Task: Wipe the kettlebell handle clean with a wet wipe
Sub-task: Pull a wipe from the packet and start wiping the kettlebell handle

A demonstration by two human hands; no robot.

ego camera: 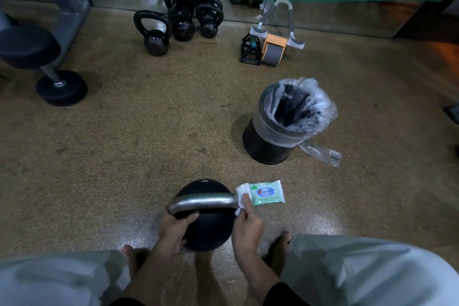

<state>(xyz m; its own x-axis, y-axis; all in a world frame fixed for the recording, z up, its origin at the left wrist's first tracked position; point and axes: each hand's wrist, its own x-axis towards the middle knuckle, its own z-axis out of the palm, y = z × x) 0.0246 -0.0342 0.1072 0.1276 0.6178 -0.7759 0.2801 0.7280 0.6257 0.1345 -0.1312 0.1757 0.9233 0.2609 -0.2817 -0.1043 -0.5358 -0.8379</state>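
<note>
The kettlebell (206,233) stands on the floor between the person's feet, its grey handle (203,202) running across the top. To wipe well, the wipe should wrap round the bar and travel its full length, underside included, while the ball is kept from rolling. The left hand (175,227) curls its fingers round the handle's left foot, or perhaps round the ball just under it. The right hand (248,225) pinches the wet wipe (240,196) against the handle's right end.
</note>
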